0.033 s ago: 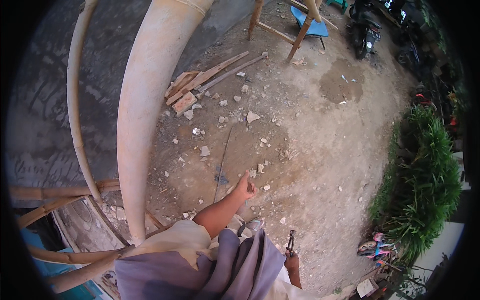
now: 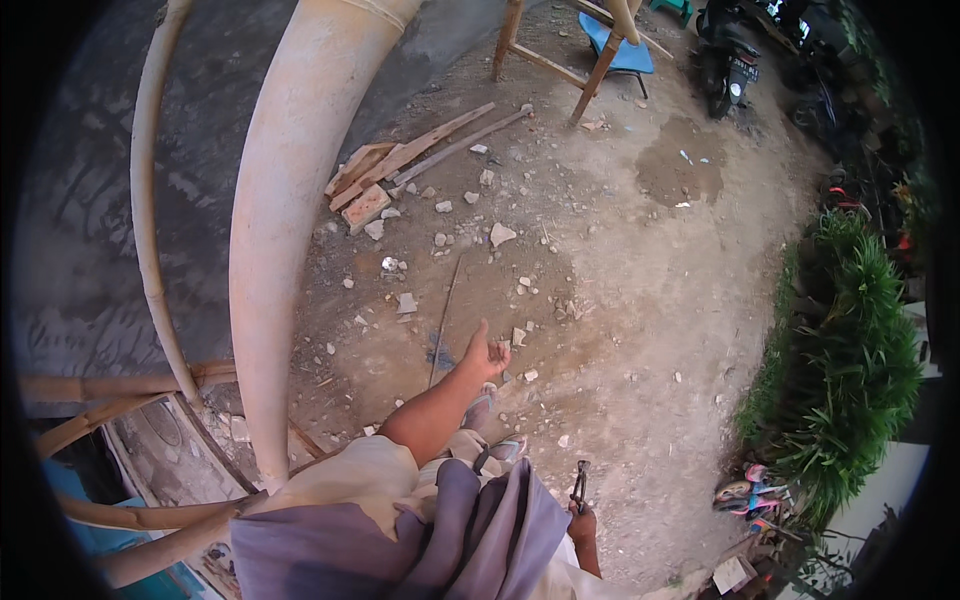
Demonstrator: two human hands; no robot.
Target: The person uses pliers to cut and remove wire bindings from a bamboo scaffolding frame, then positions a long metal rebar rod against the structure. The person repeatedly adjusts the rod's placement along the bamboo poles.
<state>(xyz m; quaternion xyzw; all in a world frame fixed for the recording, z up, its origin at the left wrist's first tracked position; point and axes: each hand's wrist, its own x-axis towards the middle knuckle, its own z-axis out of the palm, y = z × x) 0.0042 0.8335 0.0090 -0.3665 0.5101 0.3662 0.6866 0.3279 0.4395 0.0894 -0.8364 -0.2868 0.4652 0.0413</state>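
Note:
My left hand [image 2: 487, 352] reaches out ahead over the dirt ground, its thumb raised apart from loosely curled fingers. Nothing shows in it. Low on the right, my right hand [image 2: 583, 522] is closed around the handles of dark metal pincers [image 2: 580, 484], whose head points away from me. A thin rod or stick [image 2: 445, 310] lies on the ground just beyond my left hand, beside a scrap of bluish plastic [image 2: 440, 352]. Below that hand, a sandalled foot [image 2: 480, 410] shows. My loose purple-grey shirt [image 2: 400, 540] hides much of the near ground.
A thick bamboo pole [image 2: 290, 200] rises close on the left, with a thinner one [image 2: 146, 200] beside it. Wooden boards [image 2: 400, 160], a brick [image 2: 366, 207] and rubble lie ahead. Farther off are a blue chair [image 2: 612, 45] and a motorbike [image 2: 728, 70]. Plants [image 2: 850, 370] line the right.
My left hand has moved slightly up and left, and its fingers look a little less curled. More of the sandalled foot shows beneath it. The right hand still grips the pincers.

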